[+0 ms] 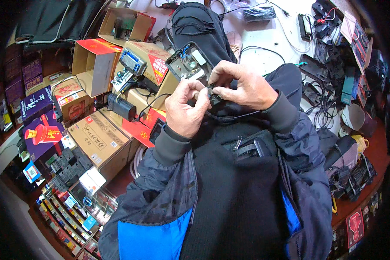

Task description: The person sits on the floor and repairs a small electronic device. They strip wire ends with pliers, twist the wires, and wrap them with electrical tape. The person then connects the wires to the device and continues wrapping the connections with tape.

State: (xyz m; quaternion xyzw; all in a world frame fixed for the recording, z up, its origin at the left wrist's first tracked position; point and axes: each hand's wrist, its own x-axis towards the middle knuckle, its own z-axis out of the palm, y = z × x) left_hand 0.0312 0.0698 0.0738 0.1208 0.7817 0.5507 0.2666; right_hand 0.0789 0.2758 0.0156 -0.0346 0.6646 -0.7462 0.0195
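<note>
My left hand (pixel 188 106) and my right hand (pixel 247 86) meet above my lap, thumbs and fingers pinched together. Between their fingertips is a small black piece (pixel 214 96), mostly covered, whose exact kind I cannot make out. A black cable (pixel 236 117) runs below the hands, seemingly from that piece. Just beyond my fingers, an opened dark device housing (pixel 181 69) leans against my leg. Blue wires (pixel 185 55) and pale electronic parts show inside it.
To the left, a cardboard box (pixel 136 93) carries a blue-screened circuit module (pixel 132 62) and a black cylinder (pixel 122 107) with leads. Another closed carton (pixel 99 138) stands nearer. Tangled black cables (pixel 325 110) and black casings (pixel 314 68) lie to the right. A glass display case (pixel 60 216) is at lower left.
</note>
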